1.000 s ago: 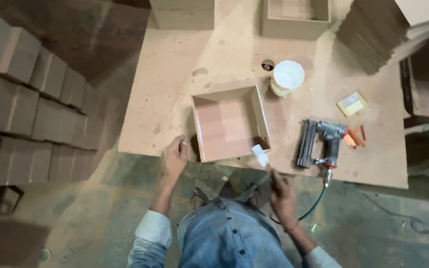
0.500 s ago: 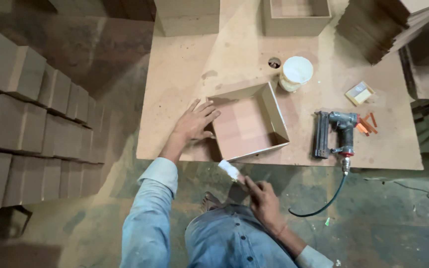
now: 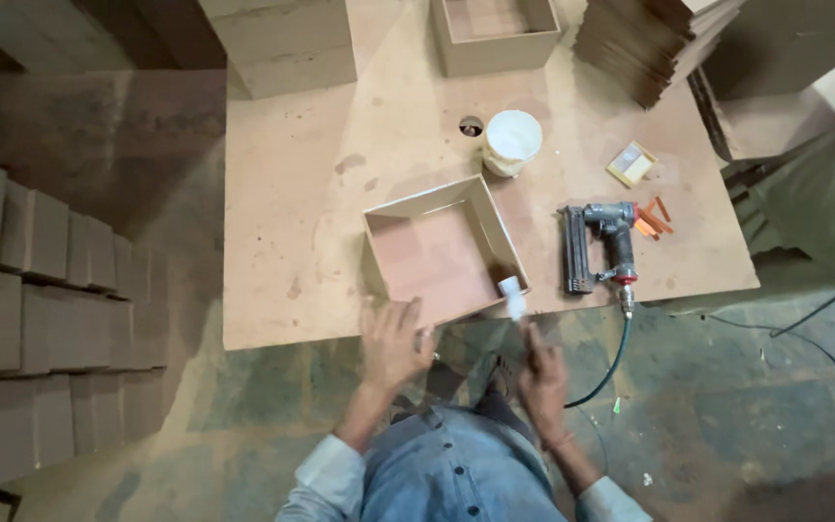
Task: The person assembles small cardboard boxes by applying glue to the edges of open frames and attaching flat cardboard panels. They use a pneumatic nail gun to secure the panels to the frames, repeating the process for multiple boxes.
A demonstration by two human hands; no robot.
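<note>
Box: open wooden box (image 3: 442,251), shallow, square, pale rim, centre of worktop (image 3: 292,193).
Left hand (image 3: 393,340): spread open, at box's 7 o'clock corner.
Right hand (image 3: 541,372): gripping small white bottle (image 3: 511,295), blurred.
Worktop: nail gun (image 3: 599,246) at 3 o'clock, white tub (image 3: 511,141) at 1 o'clock.

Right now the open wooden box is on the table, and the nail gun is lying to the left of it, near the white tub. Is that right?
Not quite. In the head view the nail gun lies to the right of the open wooden box, not the left. The rest holds: the box sits on the table, and the white tub stands close by, just beyond the box.
</note>
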